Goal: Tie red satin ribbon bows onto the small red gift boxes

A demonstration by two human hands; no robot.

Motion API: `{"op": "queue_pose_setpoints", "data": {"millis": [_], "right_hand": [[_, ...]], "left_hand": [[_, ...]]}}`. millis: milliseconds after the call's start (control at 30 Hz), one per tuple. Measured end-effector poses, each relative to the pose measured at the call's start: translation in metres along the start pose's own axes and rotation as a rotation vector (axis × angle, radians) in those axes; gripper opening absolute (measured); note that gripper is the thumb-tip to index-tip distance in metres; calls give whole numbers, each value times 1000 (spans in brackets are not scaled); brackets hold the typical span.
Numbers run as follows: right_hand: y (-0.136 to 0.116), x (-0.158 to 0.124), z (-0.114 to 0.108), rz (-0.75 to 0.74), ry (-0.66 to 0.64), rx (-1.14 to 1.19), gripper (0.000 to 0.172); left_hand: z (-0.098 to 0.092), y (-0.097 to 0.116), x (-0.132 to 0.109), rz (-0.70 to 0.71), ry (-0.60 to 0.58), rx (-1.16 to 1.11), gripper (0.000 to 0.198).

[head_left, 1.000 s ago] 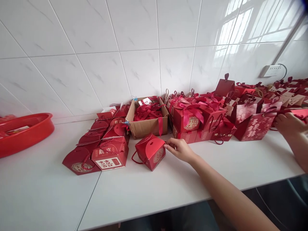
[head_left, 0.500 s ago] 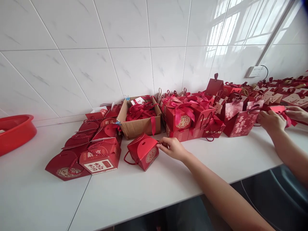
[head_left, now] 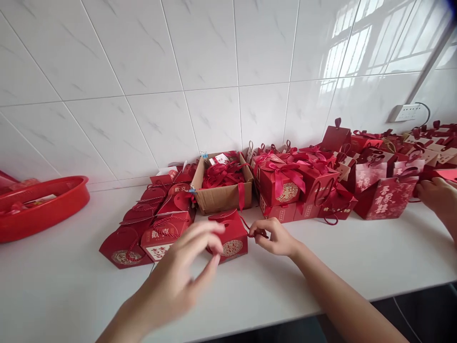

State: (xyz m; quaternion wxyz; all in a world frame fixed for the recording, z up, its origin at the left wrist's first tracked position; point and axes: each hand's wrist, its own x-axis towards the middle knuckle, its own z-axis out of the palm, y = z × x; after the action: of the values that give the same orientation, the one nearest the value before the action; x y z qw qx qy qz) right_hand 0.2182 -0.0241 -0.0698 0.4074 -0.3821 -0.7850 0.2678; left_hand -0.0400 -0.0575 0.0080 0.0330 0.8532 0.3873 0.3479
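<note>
Red cord point(head_left: 246, 223) is being pinched in the closed fingers of the right hand point(head_left: 276, 240) beside a gift box point(head_left: 233, 238), the left hand point(head_left: 182, 278) being held open nearby, ideally to steady it.

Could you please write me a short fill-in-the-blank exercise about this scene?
The right hand pinches the small box's cord, coloured ____. The red ribbons lie inside a carton made of ____. The red basin sits on the counter's far ____ side.
Missing: red; cardboard; left.
</note>
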Motion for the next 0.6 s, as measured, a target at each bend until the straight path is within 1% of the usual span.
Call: {"op": "queue_pose_setpoints", "data": {"millis": [67, 100, 133, 233, 300, 367, 500, 533, 600], "right_hand": [[-3, 0, -1, 9, -85, 46, 13], [-4, 0, -1, 17, -126, 65, 12], [-5, 0, -1, 30, -161, 79, 13], [-3, -1, 0, 106, -221, 98, 34], [1, -1, 3, 177, -213, 82, 42], [5, 0, 6, 249, -147, 38, 38], [13, 7, 17, 392, 116, -26, 16], [14, 10, 20, 424, 183, -20, 15], [16, 19, 25, 474, 297, 2, 22]], "left_hand": [[16, -12, 12, -66, -87, -31, 16], [27, -20, 18, -121, -99, -56, 18], [38, -29, 23, -186, -71, -86, 21], [67, -51, 27, -366, -42, -254, 28], [77, -57, 25, -448, -34, -390, 35], [80, -58, 22, -488, -38, -530, 40], [75, -54, 20, -528, -120, -797, 42], [74, -54, 20, -532, -136, -842, 43], [72, -56, 21, -529, -151, -909, 44]]}}
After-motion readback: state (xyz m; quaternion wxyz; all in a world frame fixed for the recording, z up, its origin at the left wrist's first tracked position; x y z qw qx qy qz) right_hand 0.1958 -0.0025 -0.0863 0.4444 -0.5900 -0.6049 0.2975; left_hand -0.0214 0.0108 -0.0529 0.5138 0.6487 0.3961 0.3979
